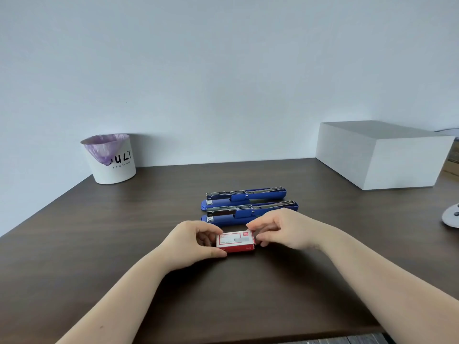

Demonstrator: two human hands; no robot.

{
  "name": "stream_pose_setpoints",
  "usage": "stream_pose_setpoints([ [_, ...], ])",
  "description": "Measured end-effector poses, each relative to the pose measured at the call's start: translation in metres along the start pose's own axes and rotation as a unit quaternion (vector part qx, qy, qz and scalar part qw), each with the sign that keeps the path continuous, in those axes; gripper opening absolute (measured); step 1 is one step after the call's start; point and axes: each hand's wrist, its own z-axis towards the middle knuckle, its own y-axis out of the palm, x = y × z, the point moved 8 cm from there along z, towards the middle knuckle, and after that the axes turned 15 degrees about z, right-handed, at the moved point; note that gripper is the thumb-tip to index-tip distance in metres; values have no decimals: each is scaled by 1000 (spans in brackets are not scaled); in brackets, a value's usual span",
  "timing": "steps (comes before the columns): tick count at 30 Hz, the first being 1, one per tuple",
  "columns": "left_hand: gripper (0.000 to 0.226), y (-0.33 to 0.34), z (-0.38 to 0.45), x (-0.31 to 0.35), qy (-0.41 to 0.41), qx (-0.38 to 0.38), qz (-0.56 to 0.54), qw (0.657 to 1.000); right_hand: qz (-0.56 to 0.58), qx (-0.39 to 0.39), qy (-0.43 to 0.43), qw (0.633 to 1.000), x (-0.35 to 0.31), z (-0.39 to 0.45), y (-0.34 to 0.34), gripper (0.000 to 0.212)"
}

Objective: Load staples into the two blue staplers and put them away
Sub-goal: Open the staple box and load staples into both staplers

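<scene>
The head view looks down on a dark brown wooden table (104, 244) set against a pale wall. Taking the red-and-white staple box (235, 241) as the landmark: it lies flat on the table near the middle of the view, its label face up, its long side running left to right.

The left hand (196, 244) is at the box's left end. Its fingers are curled partway, thumb against the near left corner and fingertips over the far left edge, so the hand pinches that end of the box. The right hand (280, 230) is at the box's right end, also half closed, its fingertips (260, 240) touching the right end and the far right corner. Both bare forearms run back from the box toward the lower edge of the view.

Just behind the box lies the near blue stapler (250, 214), flat on the table, parallel to the box and swung open, with its metal staple channel showing along the top. The right hand's knuckles overlap its near edge in the view; whether they touch it cannot be told. Just behind it, side by side and also open, lies the far blue stapler (244, 197).

Well behind and left of the box, by the wall, stands a white bin (115, 167) with a purple liner and black lettering. Well behind and right of the box sits a white rectangular box (380, 155). Far right of the staple box, at the frame's edge, a pale round object (452, 216) is partly cut off.
</scene>
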Motion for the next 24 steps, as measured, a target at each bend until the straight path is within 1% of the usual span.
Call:
stream_pose_setpoints([
  [5, 41, 2, 3, 0, -5, -14, -21, 1000, -17, 21, -20, 999, 0, 10, 0, 33],
  [15, 38, 2, 2, 1, -4, -7, -22, 1000, -55, 40, -26, 997, -6, 15, 0, 30],
  [18, 44, 2, 0, 2, -2, -5, -11, 1000, -60, 57, -28, 996, -5, 10, -7, 31],
  [19, 49, 1, -1, 3, -2, -5, -13, 1000, -57, 72, -29, 995, -4, 7, -12, 31],
  [21, 56, 1, -4, 3, 2, -13, -21, 1000, -38, 129, -40, 990, -2, 0, -31, 24],
  [22, 55, -1, -5, 1, 6, -15, -23, 1000, -23, 162, -45, 986, -1, -3, -41, 19],
  [24, 41, -14, -5, -4, 4, 7, -39, 999, -23, 223, -47, 973, 2, -6, -62, 12],
])
